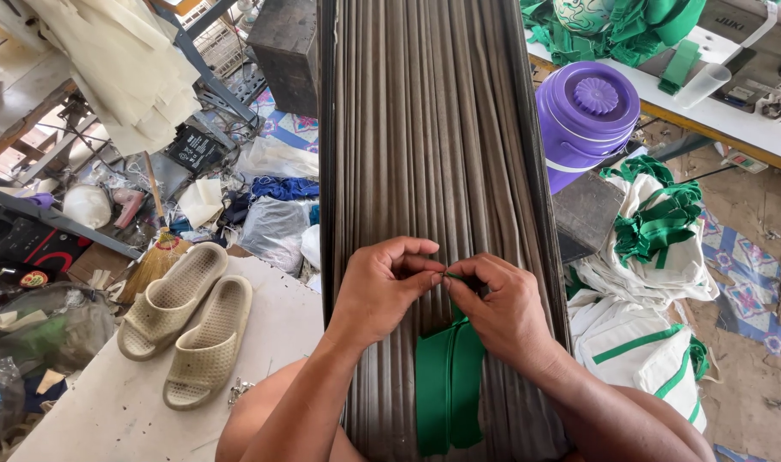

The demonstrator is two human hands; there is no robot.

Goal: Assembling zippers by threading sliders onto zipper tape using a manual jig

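Both hands pinch the top end of a green strap (446,385) over a grey pleated fabric stack (425,128); left hand (382,287) and right hand (497,308) fingers closed tight on it.

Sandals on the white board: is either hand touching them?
No: both hands, left hand and right hand, pinch the green strap over the pleated fabric, well apart from the beige sandals.

I see the green fabric strap (448,389) lying lengthwise on the stack of grey-brown pleated cloth (425,154), folded into two parallel bands; its upper end is pinched between the fingertips of my left hand (382,287) and right hand (502,308)
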